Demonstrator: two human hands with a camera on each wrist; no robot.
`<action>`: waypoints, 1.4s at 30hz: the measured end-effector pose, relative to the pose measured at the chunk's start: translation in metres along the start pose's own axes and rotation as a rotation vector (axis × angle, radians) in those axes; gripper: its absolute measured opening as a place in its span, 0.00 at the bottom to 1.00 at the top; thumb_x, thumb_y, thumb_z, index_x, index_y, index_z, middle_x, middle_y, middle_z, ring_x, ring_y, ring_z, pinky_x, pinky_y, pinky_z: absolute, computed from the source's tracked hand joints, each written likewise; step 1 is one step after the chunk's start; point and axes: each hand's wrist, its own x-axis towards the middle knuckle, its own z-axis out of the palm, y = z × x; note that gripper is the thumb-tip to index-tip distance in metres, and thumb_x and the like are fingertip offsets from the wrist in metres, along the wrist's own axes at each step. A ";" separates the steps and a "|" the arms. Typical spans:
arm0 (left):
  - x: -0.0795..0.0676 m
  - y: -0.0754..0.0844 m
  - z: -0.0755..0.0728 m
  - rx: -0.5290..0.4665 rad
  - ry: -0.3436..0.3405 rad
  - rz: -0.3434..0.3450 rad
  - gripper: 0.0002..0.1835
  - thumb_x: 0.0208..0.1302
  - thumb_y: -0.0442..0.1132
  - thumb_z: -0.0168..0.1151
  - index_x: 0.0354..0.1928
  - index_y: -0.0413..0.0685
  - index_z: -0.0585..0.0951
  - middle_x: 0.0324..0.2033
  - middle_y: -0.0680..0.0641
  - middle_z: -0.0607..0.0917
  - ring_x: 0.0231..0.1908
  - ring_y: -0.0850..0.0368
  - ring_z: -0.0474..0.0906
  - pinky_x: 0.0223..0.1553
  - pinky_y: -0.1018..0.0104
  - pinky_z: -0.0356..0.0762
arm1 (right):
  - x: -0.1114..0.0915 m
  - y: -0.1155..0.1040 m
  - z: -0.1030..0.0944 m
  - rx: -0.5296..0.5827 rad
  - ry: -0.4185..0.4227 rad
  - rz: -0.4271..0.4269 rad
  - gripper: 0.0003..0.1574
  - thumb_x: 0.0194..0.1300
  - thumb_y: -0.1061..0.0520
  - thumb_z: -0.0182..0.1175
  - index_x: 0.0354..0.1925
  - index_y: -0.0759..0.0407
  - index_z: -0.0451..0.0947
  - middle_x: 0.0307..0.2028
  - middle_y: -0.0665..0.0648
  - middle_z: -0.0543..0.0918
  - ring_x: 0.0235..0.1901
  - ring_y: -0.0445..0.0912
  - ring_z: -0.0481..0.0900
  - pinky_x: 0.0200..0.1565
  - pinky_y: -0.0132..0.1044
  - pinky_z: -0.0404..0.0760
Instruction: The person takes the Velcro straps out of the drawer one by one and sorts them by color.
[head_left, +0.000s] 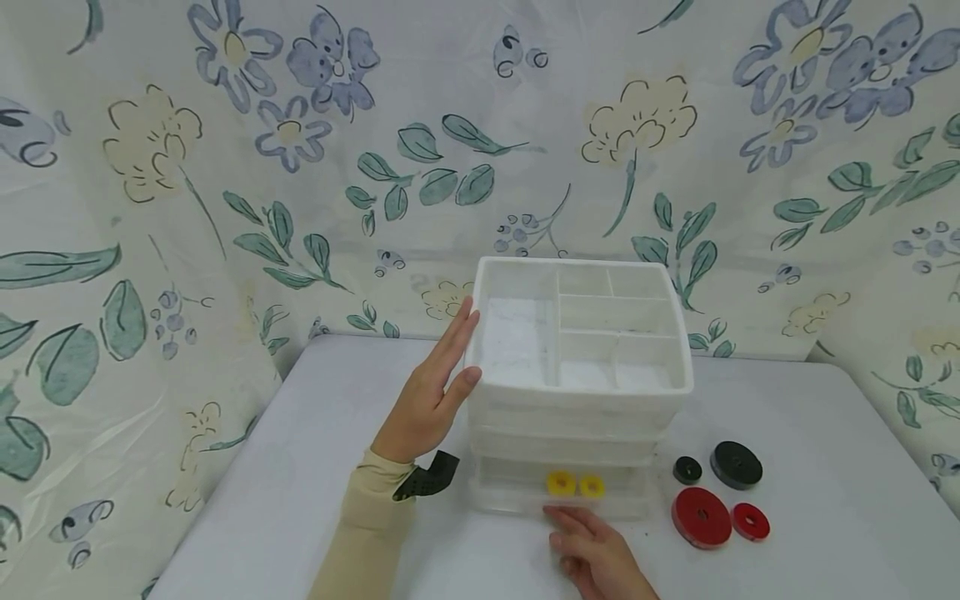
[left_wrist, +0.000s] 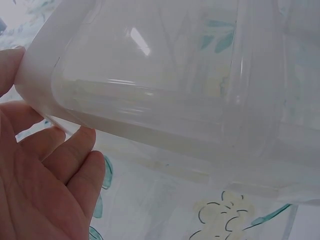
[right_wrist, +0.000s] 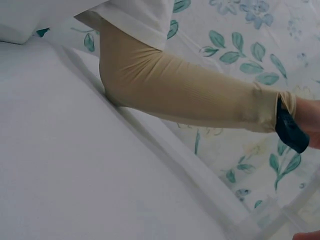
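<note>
A white plastic drawer organizer (head_left: 585,408) stands on the table, its open top split into several compartments. My left hand (head_left: 431,396) rests along the organizer's left side with fingers mostly straight; in the left wrist view, fingertips (left_wrist: 86,135) touch its translucent wall (left_wrist: 150,120). The clear bottom drawer (head_left: 510,496) sticks out at the front and holds two small yellow rings (head_left: 561,483). At that drawer's front edge is my right hand (head_left: 592,550), index finger extended and the other fingers bent. Only a fingertip (right_wrist: 306,236) of it shows in the right wrist view.
Right of the drawer lie a large black disc (head_left: 737,465), a small black disc (head_left: 687,470), a large red disc (head_left: 701,517) and a small red disc (head_left: 751,522). A flower-patterned cloth (head_left: 420,83) hangs behind the white table (head_left: 247,500).
</note>
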 end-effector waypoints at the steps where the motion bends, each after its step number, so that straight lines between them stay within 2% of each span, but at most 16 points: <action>1: 0.000 0.000 0.000 0.001 0.000 0.002 0.33 0.81 0.50 0.44 0.80 0.47 0.52 0.80 0.48 0.47 0.78 0.51 0.46 0.75 0.54 0.50 | -0.001 0.000 -0.001 -0.002 -0.002 0.010 0.46 0.66 0.61 0.65 0.74 0.70 0.55 0.67 0.64 0.73 0.40 0.45 0.73 0.44 0.34 0.74; 5: 0.000 0.000 0.000 0.002 0.004 0.007 0.33 0.81 0.51 0.44 0.80 0.47 0.52 0.80 0.49 0.47 0.78 0.52 0.47 0.75 0.54 0.50 | -0.006 0.001 -0.003 -0.017 -0.020 0.033 0.46 0.66 0.60 0.66 0.74 0.71 0.56 0.67 0.64 0.74 0.40 0.45 0.73 0.43 0.33 0.74; 13: 0.000 0.001 0.000 -0.003 0.003 -0.001 0.34 0.81 0.53 0.43 0.80 0.48 0.51 0.80 0.49 0.46 0.78 0.52 0.47 0.75 0.52 0.51 | -0.011 0.005 -0.002 -0.086 0.011 0.075 0.42 0.66 0.60 0.67 0.72 0.71 0.62 0.53 0.55 0.82 0.34 0.44 0.73 0.38 0.33 0.71; 21: 0.000 0.001 0.000 0.000 0.004 -0.005 0.34 0.81 0.54 0.42 0.80 0.48 0.51 0.80 0.48 0.47 0.78 0.52 0.46 0.75 0.51 0.50 | -0.013 0.011 0.002 -0.051 0.094 0.108 0.39 0.62 0.62 0.70 0.68 0.70 0.68 0.52 0.57 0.86 0.29 0.45 0.73 0.34 0.33 0.72; 26: 0.000 0.000 0.001 -0.002 0.007 -0.004 0.34 0.81 0.54 0.43 0.80 0.48 0.51 0.80 0.46 0.47 0.78 0.52 0.46 0.74 0.51 0.51 | -0.016 0.012 0.004 -0.067 0.101 0.107 0.38 0.62 0.62 0.70 0.67 0.70 0.69 0.51 0.58 0.85 0.28 0.44 0.72 0.34 0.33 0.70; 29: 0.000 0.000 0.001 -0.003 0.007 -0.006 0.34 0.81 0.54 0.43 0.80 0.49 0.51 0.80 0.47 0.47 0.78 0.52 0.46 0.74 0.50 0.51 | -0.018 0.011 0.005 -0.113 0.081 0.099 0.39 0.61 0.60 0.71 0.67 0.69 0.70 0.54 0.59 0.84 0.29 0.44 0.73 0.35 0.33 0.71; 31: 0.000 0.000 0.001 -0.002 0.006 -0.009 0.34 0.81 0.53 0.43 0.80 0.49 0.51 0.80 0.47 0.47 0.78 0.52 0.46 0.74 0.49 0.51 | -0.018 0.011 0.005 -0.156 0.062 0.088 0.40 0.61 0.57 0.71 0.67 0.69 0.70 0.56 0.61 0.83 0.32 0.44 0.74 0.37 0.33 0.72; 33: 0.000 0.000 0.001 -0.002 0.005 -0.010 0.34 0.81 0.53 0.43 0.80 0.49 0.51 0.80 0.48 0.47 0.78 0.52 0.46 0.74 0.49 0.51 | -0.017 0.011 0.004 -0.197 0.034 0.076 0.42 0.61 0.55 0.71 0.67 0.70 0.68 0.57 0.62 0.83 0.37 0.44 0.78 0.43 0.35 0.78; 37: 0.000 0.000 0.001 -0.001 0.004 -0.009 0.34 0.81 0.53 0.43 0.80 0.49 0.51 0.80 0.48 0.47 0.78 0.52 0.47 0.74 0.50 0.51 | -0.015 0.013 0.003 -0.221 0.001 0.073 0.43 0.62 0.54 0.72 0.67 0.72 0.67 0.57 0.63 0.83 0.46 0.46 0.82 0.55 0.46 0.81; 42: 0.001 0.001 0.001 -0.001 0.004 -0.008 0.34 0.81 0.53 0.44 0.80 0.48 0.51 0.80 0.49 0.47 0.77 0.52 0.47 0.74 0.51 0.51 | -0.015 0.014 0.003 -0.255 -0.007 0.073 0.35 0.63 0.57 0.71 0.63 0.70 0.73 0.53 0.63 0.85 0.43 0.48 0.82 0.53 0.45 0.83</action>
